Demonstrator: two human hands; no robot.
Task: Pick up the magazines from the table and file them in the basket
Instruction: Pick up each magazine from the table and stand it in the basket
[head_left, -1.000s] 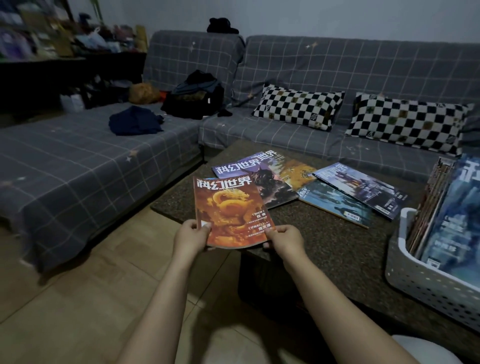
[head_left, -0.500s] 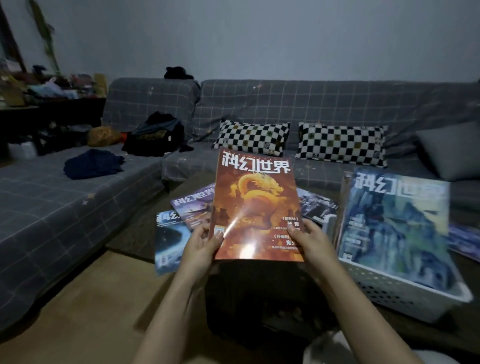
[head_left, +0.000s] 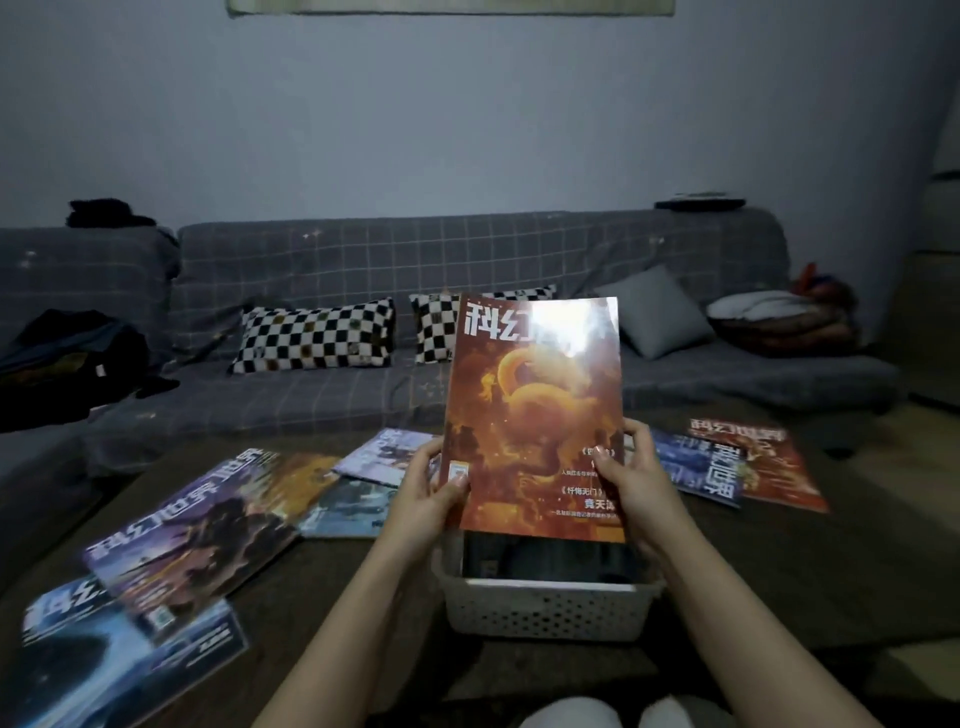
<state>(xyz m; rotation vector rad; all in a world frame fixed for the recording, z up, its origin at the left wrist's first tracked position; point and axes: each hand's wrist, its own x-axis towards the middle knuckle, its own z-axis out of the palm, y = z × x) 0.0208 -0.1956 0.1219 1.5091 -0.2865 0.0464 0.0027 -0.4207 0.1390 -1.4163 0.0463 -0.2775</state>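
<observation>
Dim sofa room, dark table (head_left: 779, 582): both hands, left hand (head_left: 422, 501), right hand (head_left: 636, 491), fingers curled, grip orange magazine (head_left: 535, 415) upright over white basket (head_left: 545, 608).

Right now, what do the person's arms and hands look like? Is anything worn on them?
Both forearms are bare, with no sleeves in view. The left hand and the right hand show no gloves, rings, watch or bracelet. The fingernails look short and unpainted.

- It was a home living room, dimly lit.
- A grey checked sofa (head_left: 467, 260) lined the wall.
- Checkered cushions (head_left: 314, 335) lay on it.
- Clothes (head_left: 62, 358) were heaped there.
</observation>
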